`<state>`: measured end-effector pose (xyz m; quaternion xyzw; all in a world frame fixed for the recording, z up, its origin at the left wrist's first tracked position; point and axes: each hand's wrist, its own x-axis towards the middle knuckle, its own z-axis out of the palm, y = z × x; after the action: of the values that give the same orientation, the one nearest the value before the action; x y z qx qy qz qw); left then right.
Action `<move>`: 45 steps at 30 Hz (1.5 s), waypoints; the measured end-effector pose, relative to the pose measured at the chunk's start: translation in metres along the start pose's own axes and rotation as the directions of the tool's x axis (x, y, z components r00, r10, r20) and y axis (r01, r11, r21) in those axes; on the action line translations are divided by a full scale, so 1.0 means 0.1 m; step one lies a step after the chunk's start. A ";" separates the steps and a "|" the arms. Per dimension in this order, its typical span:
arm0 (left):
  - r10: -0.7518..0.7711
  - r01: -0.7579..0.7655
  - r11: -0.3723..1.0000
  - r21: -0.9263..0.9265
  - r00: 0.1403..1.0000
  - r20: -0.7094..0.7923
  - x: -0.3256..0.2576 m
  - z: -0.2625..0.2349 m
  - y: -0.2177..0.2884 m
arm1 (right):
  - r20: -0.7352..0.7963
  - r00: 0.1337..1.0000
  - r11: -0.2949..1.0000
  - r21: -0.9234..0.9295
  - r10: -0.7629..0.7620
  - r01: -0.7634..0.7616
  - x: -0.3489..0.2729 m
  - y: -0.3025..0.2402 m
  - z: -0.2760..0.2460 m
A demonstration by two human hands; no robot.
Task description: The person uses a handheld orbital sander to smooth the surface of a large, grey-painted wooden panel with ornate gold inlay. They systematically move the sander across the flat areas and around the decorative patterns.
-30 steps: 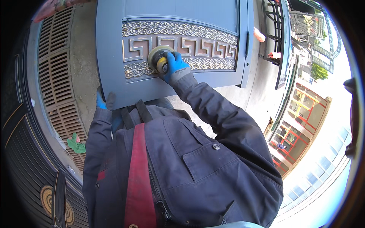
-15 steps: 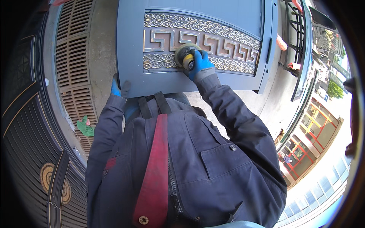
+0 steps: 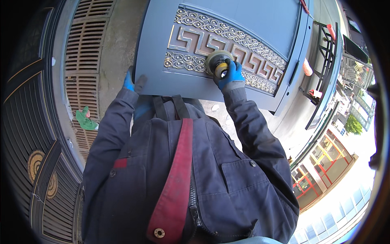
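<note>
My right hand (image 3: 230, 76), in a blue and grey glove, is closed around a disc sander (image 3: 217, 62) with a black and yellow body. Its round pad lies against the raised metal ornament (image 3: 225, 45) of a blue-grey door panel (image 3: 256, 16), over the key pattern and the lower scroll band. The pad hides part of the pattern. At the panel's near left corner, my left hand (image 3: 135, 83), gloved alike, grips the edge, with the thumb on one side and some fingers hidden. Both arms wear dark sleeves.
On the left, a slotted drain grating (image 3: 83, 77) runs along the ground, with a green cloth (image 3: 85, 118) on it. A dark gate (image 3: 24, 122) stands beyond it. At the right are a black metal frame (image 3: 325, 61) and a pink roll (image 3: 307, 67).
The whole view has tilted and the panel now sits farther right in it. The sander has slid slightly right along the ornament. My left hand keeps its place at the panel's corner.
</note>
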<state>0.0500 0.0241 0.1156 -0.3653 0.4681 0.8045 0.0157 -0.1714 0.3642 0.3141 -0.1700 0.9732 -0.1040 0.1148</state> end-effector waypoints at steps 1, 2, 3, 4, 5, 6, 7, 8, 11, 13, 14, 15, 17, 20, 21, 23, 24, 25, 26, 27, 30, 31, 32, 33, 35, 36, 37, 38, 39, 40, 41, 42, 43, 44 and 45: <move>-0.009 0.009 0.999 -0.040 1.000 0.006 0.03 0.01 0.00 | -0.021 1.000 1.000 0.004 -0.014 0.014 -0.01 0.03 -0.01; -0.046 0.049 0.995 -0.087 0.999 0.027 0.05 0.00 0.03 | -0.036 0.999 1.000 0.002 -0.005 0.005 -0.02 0.07 -0.01; -0.201 0.199 0.966 -0.164 0.980 0.001 0.08 0.00 0.06 | -0.053 0.999 1.000 0.001 0.003 -0.003 -0.01 0.11 -0.02; -0.213 0.216 0.926 -0.309 0.976 0.044 0.09 0.01 0.10 | 0.006 1.000 0.999 -0.052 0.010 -0.010 -0.02 0.14 -0.02; -0.343 0.330 0.816 -0.475 0.937 0.062 0.12 0.00 0.16 | -0.012 1.000 0.999 -0.043 -0.010 0.009 -0.01 0.18 -0.02; -0.412 0.368 0.705 -0.606 0.908 0.073 0.10 0.03 0.19 | -0.018 1.000 0.999 -0.032 -0.024 0.024 -0.01 0.21 -0.03; -0.441 0.393 0.697 -0.599 0.895 0.074 0.08 0.04 0.21 | -0.004 1.000 1.000 -0.019 -0.024 0.023 0.00 0.23 -0.04; -0.417 0.365 0.732 -0.575 0.908 0.045 0.06 0.08 0.21 | -0.064 0.996 0.998 0.014 -0.059 0.060 0.00 0.24 -0.04; 0.007 -0.008 1.000 -0.020 0.998 -0.059 -0.05 0.09 0.12 | -0.039 0.998 0.999 0.015 -0.045 0.046 -0.02 0.22 -0.05; 0.202 -0.206 0.935 0.288 0.978 0.045 -0.03 0.03 0.05 | 0.033 0.998 0.998 0.018 -0.057 0.057 -0.02 0.17 -0.03; 0.181 -0.201 0.925 0.322 0.979 0.092 0.00 -0.02 0.03 | 0.026 0.995 0.996 0.012 -0.092 0.092 -0.02 0.15 -0.02; 0.160 -0.182 0.922 0.342 0.983 0.090 0.02 -0.07 0.00 | 0.076 0.994 0.997 -0.002 -0.077 0.078 0.00 0.14 -0.01; 0.125 -0.114 0.969 0.219 0.991 -0.039 0.04 -0.11 -0.09 | 0.015 0.996 0.996 0.025 -0.085 0.085 0.04 0.15 -0.02; -0.237 0.137 0.930 -0.342 0.933 -0.270 0.04 -0.15 -0.20 | -0.025 1.000 0.998 0.063 -0.011 0.013 0.11 0.26 -0.08; -0.296 0.140 0.874 -0.465 0.913 -0.281 0.03 -0.14 -0.24 | 0.027 1.000 0.999 0.047 -0.011 0.010 0.12 0.29 -0.10; -0.218 0.120 0.955 -0.273 0.906 -0.363 0.05 -0.15 -0.28 | 0.078 0.997 0.999 0.034 -0.027 0.025 0.13 0.33 -0.13; -0.152 0.111 0.985 -0.133 0.923 -0.354 0.07 -0.19 -0.28 | 0.120 0.988 0.995 0.007 -0.095 0.095 0.12 0.33 -0.12; -0.030 0.040 0.999 0.029 0.958 -0.287 0.09 -0.22 -0.28 | 0.063 0.984 0.985 0.032 -0.169 0.167 0.13 0.32 -0.12; 0.035 -0.006 0.987 0.160 0.984 -0.177 0.09 -0.27 -0.27 | 0.071 0.980 0.983 0.032 -0.185 0.183 0.12 0.31 -0.11; 0.062 -0.017 0.949 0.314 0.989 -0.134 0.09 -0.30 -0.27 | 0.121 0.974 0.982 0.038 -0.191 0.187 0.13 0.30 -0.10; 0.108 -0.045 0.938 0.344 0.980 -0.166 0.02 -0.32 -0.25 | 0.125 0.986 0.992 0.078 -0.109 0.100 0.16 0.29 -0.09; 0.134 -0.075 0.942 0.327 0.978 -0.162 -0.01 -0.30 -0.24 | 0.103 0.988 0.991 0.076 -0.118 0.111 0.17 0.30 -0.10; 0.130 -0.073 0.947 0.312 0.977 -0.169 -0.03 -0.26 -0.23 | 0.144 0.979 0.989 0.059 -0.144 0.137 0.18 0.29 -0.11; 0.127 -0.071 0.953 0.295 0.976 -0.175 -0.05 -0.22 -0.21 | 0.136 0.972 0.981 0.054 -0.191 0.185 0.18 0.29 -0.13; 0.130 -0.056 0.948 0.313 0.967 -0.219 -0.07 -0.14 -0.17 | 0.188 0.955 0.973 0.026 -0.228 0.227 0.19 0.23 -0.13; 0.139 -0.056 0.947 0.317 0.959 -0.245 -0.09 -0.11 -0.15 | 0.138 0.961 0.971 0.046 -0.241 0.236 0.22 0.18 -0.12; 0.130 -0.045 0.948 0.316 0.959 -0.253 -0.09 -0.08 -0.13 | 0.164 0.960 0.974 0.056 -0.226 0.220 0.24 0.11 -0.10; 0.130 -0.044 0.949 0.312 0.957 -0.260 -0.08 -0.05 -0.12 | 0.188 0.959 0.977 0.063 -0.210 0.201 0.26 0.04 -0.07; 0.106 -0.012 0.952 0.306 0.950 -0.293 -0.08 -0.03 -0.11 | 0.177 0.959 0.974 0.089 -0.220 0.207 0.29 -0.04 -0.05; 0.157 -0.059 0.943 0.327 0.947 -0.280 -0.09 -0.01 -0.12 | 0.220 0.943 0.967 0.095 -0.250 0.234 0.30 -0.10 -0.03; 0.183 -0.073 0.935 0.346 0.937 -0.296 -0.09 0.00 -0.13 | 0.207 0.941 0.964 0.069 -0.267 0.258 0.31 -0.16 -0.01; 0.211 -0.096 0.926 0.365 0.933 -0.292 -0.10 0.02 -0.15 | 0.185 0.939 0.957 0.050 -0.291 0.286 0.33 -0.22 0.01; 0.195 -0.058 0.921 0.384 0.924 -0.328 -0.11 0.04 -0.17 | 0.205 0.931 0.952 0.033 -0.303 0.303 0.32 -0.26 0.03; 0.182 -0.031 0.914 0.404 0.922 -0.342 -0.12 0.06 -0.18 | 0.108 0.952 0.958 0.040 -0.286 0.283 0.35 -0.31 0.04; 0.204 -0.040 0.906 0.422 0.915 -0.349 -0.12 0.08 -0.18 | 0.107 0.961 0.967 0.066 -0.254 0.248 0.38 -0.34 0.05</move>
<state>0.0609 0.0445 0.1119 -0.4743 0.6411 0.6011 -0.0523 -0.1944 0.3188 0.3109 -0.2945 0.9326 -0.1330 0.1606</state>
